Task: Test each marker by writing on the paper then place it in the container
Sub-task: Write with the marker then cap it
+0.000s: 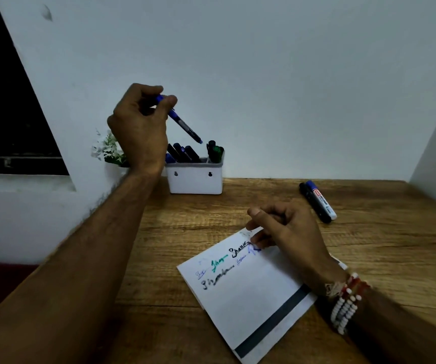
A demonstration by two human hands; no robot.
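My left hand (140, 124) is raised above the white container (195, 179) and grips a blue marker (184, 124) by its upper end, its lower end pointing down at the container's opening. Several dark, blue and green markers stand inside the container. The white paper (248, 292) lies on the wooden table and carries scribbles in blue, green and black. My right hand (282, 232) rests on the paper's far corner with fingers curled loosely and nothing in them. Two more markers, one black (314, 203) and one blue-capped white (322, 199), lie side by side at the right.
The container stands at the back of the wooden table (369, 258) against a pale wall. A small plant with white flowers (109, 149) sits behind my left wrist. A dark window is at the far left. Beaded bracelets circle my right wrist.
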